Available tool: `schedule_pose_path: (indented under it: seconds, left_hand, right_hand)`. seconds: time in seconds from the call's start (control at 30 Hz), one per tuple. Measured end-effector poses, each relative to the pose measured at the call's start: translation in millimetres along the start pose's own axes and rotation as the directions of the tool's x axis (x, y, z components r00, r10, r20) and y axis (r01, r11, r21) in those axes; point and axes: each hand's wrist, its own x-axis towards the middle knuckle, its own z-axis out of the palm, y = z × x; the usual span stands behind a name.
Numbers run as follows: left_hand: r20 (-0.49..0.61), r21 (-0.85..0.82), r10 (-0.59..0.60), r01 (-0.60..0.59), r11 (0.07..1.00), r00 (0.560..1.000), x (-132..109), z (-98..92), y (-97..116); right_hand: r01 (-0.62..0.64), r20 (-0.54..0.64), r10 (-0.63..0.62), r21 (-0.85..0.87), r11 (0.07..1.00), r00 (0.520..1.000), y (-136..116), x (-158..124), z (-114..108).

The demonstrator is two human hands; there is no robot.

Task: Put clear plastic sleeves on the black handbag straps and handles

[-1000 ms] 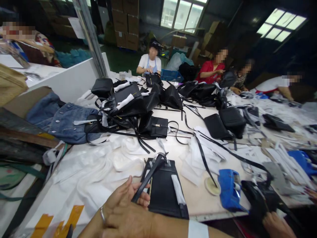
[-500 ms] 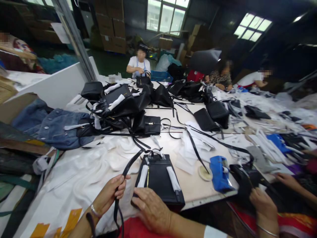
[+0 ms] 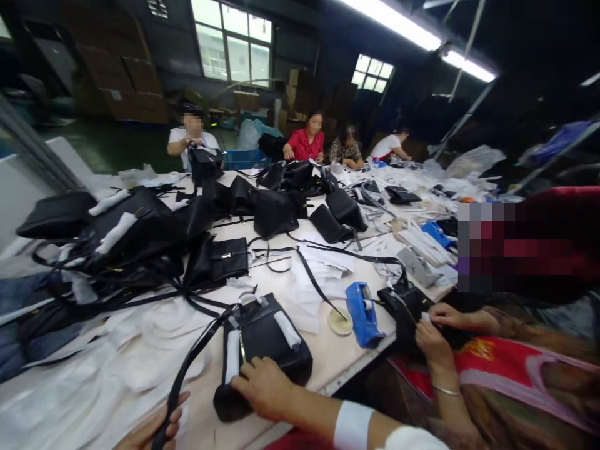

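Note:
A black leather bag (image 3: 269, 337) lies on the table edge in front of me, with a gold zip and white wrapping on two of its parts. My right hand (image 3: 265, 384) grips its near left corner, fingers curled over the edge. At the bottom of the view, my left hand (image 3: 157, 430) is closed round a long black strap (image 3: 190, 359), which runs up to the top of the bag. Part of the left hand is cut off by the frame.
More black bags (image 3: 140, 225) are heaped at the left and middle. A blue tape dispenser (image 3: 363, 315) and a tape roll (image 3: 340, 322) stand to the right. A co-worker's hands (image 3: 434, 334) handle another black bag (image 3: 405, 312). Other people sit across the table.
The view has swung to the right. My left hand has moved down and left, drawing the strap with it. My right hand stays at the bag, which is now turned and tilted somewhat.

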Motion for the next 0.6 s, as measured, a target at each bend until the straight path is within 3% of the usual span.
schedule_pose_path:
  seconds: [0.1, 0.17, 0.27, 0.33, 0.4, 0.47, 0.53, 0.6]
  left_hand:
    - [0.034, -0.15, -0.053, 0.057, 0.987, 0.998, -17.4, 30.8, -2.1]
    - [-0.024, -0.135, -0.039, 0.035, 0.99, 0.999, -20.5, 46.4, -0.3]
    - [-0.108, -0.061, 0.159, -0.166, 0.984, 0.981, -24.2, 58.8, 7.5]
    - [-0.145, 0.0, 0.287, -0.29, 0.957, 0.947, -30.5, 66.0, 14.3]
    - [-0.154, 0.029, 0.381, -0.381, 0.924, 0.912, -37.4, 76.6, 20.4]
    - [-0.136, 0.022, 0.436, -0.438, 0.899, 0.889, -41.4, 89.1, 24.7]
    - [-0.087, 0.034, 0.457, -0.456, 0.889, 0.885, -41.3, 99.2, 27.8]
    - [-0.015, 0.087, 0.486, -0.483, 0.871, 0.874, -38.2, 102.8, 31.5]
  right_hand:
    - [-0.041, 0.039, 0.038, 0.093, 0.995, 0.999, 16.8, -0.9, -4.7]
    - [-0.048, 0.055, 0.039, 0.169, 0.985, 0.998, 21.8, -0.3, -6.0]
    - [-0.034, -0.041, 0.051, 0.336, 0.941, 0.998, 18.5, -4.1, -8.0]
    - [-0.001, -0.129, 0.082, 0.533, 0.846, 0.988, 9.4, -7.8, -10.6]
    - [-0.025, -0.081, 0.144, 0.786, 0.618, 0.986, -5.9, -6.8, -13.7]
    - [-0.134, 0.101, 0.139, 0.958, 0.252, 0.985, -26.5, 2.7, -16.3]
    - [-0.209, 0.216, 0.067, 0.973, -0.097, 0.974, -48.4, 18.7, -17.8]
    - [-0.218, 0.226, -0.011, 0.925, -0.312, 0.974, -67.6, 34.8, -17.1]
